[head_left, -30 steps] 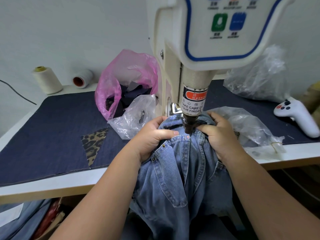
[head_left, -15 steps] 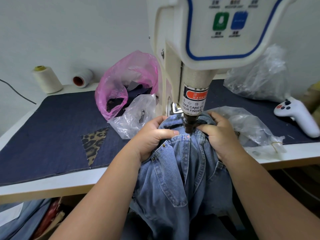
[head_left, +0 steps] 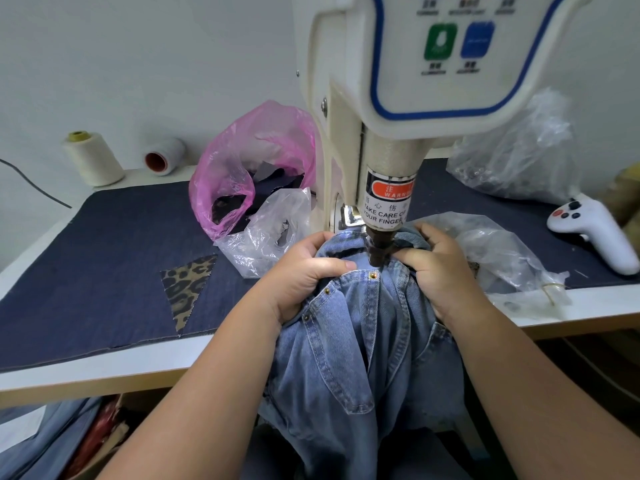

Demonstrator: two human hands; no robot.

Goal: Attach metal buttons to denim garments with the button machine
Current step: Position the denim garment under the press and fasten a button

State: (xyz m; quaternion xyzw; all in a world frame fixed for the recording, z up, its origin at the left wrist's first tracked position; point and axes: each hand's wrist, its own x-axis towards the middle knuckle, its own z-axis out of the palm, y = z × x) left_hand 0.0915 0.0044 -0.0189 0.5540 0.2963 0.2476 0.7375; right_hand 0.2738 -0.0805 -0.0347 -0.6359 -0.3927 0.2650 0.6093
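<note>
Gripping bunched denim under the button machine's punch

Both the left hand [head_left: 304,271] and the right hand [head_left: 440,271] curl tightly round the blue denim garment [head_left: 360,341] at centre frame, one on each side of the dark punch [head_left: 377,249] of the button machine [head_left: 415,98], which presses onto the waistband. A copper rivet [head_left: 373,276] shows just below the punch; pink bag [head_left: 249,161] upper left.
</note>
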